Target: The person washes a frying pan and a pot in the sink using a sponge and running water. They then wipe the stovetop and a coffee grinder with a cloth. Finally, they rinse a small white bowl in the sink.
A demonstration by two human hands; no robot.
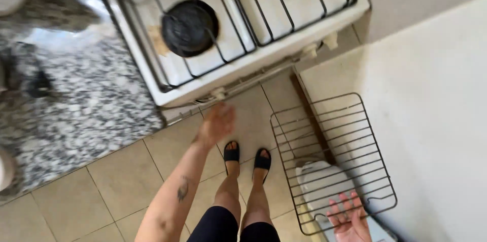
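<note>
Beige floor tiles fill the space beneath both hands, with a speckled granite counter off beyond the left hand and a pale wall beside the right. One white gas stove is seen just ahead of the left hand, two black burners showing under its wire grates.

One metal oven rack is held at its near edge by the right hand, fingers spread flat beneath the wires rather than curled around them; the rack is tilted out in front of that hand, over something white that cannot be made out. The left hand is blurred, open and empty, reaching toward the stove's front edge, touching nothing.

The step in hand is judged to be the carrying of the rack at the stove. A steadier, two-handed grip is called for next, since the rack is only propped on one palm.

Two feet in black sandals are counted between the hands.
</note>
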